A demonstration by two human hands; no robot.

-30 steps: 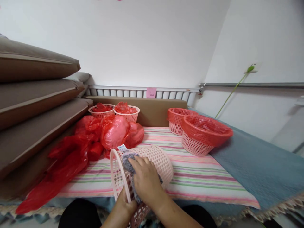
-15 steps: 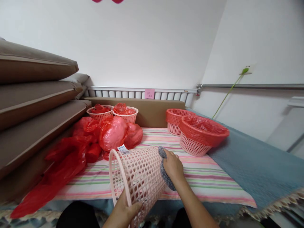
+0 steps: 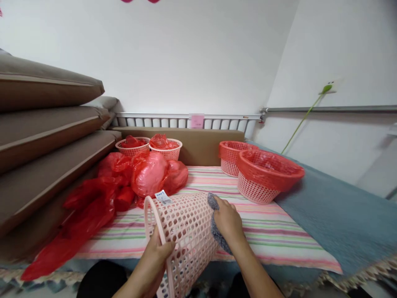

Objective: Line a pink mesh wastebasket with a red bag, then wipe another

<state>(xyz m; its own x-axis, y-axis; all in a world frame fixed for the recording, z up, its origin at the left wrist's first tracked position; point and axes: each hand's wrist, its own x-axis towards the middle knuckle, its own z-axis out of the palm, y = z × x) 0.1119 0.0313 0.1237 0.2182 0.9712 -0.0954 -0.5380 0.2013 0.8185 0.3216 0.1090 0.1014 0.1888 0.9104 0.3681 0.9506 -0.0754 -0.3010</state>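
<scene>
A pale pink perforated plastic basket lies on its side over the front of the striped cloth, its open rim turned toward me. My left hand grips that rim, thumb inside. My right hand presses a grey cloth against the basket's bottom end, fingers curled over the cloth. A small white label sticks up from the rim.
Red plastic bags are heaped at the left. Two small lined baskets stand behind them, two larger red-lined baskets at the right. Brown cushions are stacked on the left, a blue blanket spreads right, and a metal rail runs along the wall.
My right hand with the grey cloth came out of the basket's inside and now rests on its bottom end. My left hand slid up the rim.
</scene>
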